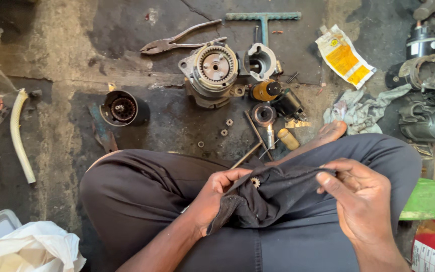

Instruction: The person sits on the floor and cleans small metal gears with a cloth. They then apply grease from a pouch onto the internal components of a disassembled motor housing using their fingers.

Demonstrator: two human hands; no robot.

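Right now my left hand [216,199] is closed around a dark rag [270,194], with a small brass-coloured gear [255,182] sitting on the cloth just beside my thumb. My right hand [361,201] pinches the other end of the rag between thumb and fingers, pulling it taut across my lap. I am sitting cross-legged in dark trousers, and my bare foot [331,132] shows just beyond my knee. On the grimy floor [66,60] ahead lies a motor housing with a ring gear [212,70], and pliers [177,40] lie just behind it. Two more small gears [226,127] rest on the floor between the housing and my legs, near a yellow-handled screwdriver [288,138]. A black cup-shaped part [122,108] stands well to the left, and a crumpled pale cloth [361,111] lies to the right.
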